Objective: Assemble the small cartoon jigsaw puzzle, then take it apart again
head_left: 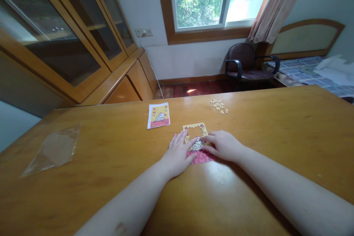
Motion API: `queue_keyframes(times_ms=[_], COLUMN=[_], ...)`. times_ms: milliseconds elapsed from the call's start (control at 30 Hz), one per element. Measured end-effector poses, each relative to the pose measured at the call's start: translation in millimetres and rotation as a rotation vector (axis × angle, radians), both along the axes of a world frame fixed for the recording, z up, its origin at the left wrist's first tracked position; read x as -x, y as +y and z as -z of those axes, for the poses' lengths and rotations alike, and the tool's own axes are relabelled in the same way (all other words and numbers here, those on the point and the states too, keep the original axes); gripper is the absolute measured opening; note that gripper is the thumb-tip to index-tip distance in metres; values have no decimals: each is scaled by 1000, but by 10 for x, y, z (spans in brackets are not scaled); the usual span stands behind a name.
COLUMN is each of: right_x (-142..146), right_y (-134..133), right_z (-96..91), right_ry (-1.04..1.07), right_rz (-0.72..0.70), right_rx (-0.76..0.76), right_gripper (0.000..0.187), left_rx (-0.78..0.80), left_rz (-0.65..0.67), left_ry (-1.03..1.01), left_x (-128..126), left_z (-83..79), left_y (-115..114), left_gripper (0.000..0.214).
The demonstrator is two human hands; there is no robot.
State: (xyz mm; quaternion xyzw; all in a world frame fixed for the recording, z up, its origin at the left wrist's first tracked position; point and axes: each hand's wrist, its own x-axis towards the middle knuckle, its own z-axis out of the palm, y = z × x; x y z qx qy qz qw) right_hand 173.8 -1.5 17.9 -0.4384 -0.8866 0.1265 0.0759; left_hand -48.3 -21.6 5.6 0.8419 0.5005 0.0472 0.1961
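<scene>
A partly assembled jigsaw puzzle (203, 158) lies on the table, pink along its near side, with a white animal in the middle. Its yellow border surrounds a gap in the upper part, where the tabletop shows through. My left hand (179, 155) rests with spread fingers over the puzzle's left edge. From the right side, my right hand (222, 145) reaches onto it, index fingertip and thumb apart and touching the middle near the white animal. No loose piece can be made out between them. Beyond the puzzle, several loose puzzle pieces (218, 106) lie pale side up.
A reference picture card (159, 115) lies behind and left of the puzzle. Farther left is a clear plastic bag (56, 147) on the wooden table (116, 147). Past the far edge stand an office chair (243, 61), a bed (309, 70) and a glass-fronted cabinet (91, 81).
</scene>
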Motion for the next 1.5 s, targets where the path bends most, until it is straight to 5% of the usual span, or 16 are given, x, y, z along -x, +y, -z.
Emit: queue_keyframes(times_ms=[167,333,433,600,833,1067,1300,1500], right_x=[-77,-420,-612,-698,-616,-491,-362,-408], right_y=[102,469,755,1221,1589,1243,602,442], right_z=[66,305,435,426,399,339,349,361], right_ry=[120,101,-2,-61,-117,-138,-95,167], right_rz=[58,614,750,635,352,142,231,277], right_rx=[-132,-242,-163,-127,-89,-30,-5,114], right_gripper=[39,67,83,89,73,56,57,55], left_rx=[15,47,50,55,48,43,23,18], left_rz=[-8,-16,-15,-20,-16,-17,-21,-18], left_ry=[3,-10,-10,-7,-5,1,8,17], left_x=[-2,-1,-4,-7,-3,-12,-14,-7], left_z=[3,-29,-44,-53,-28,-21,-18,-5], left_y=[-1,-2,-1,-2,10,13,18,23], left_gripper=[54,55,54,55,56,55,55,55])
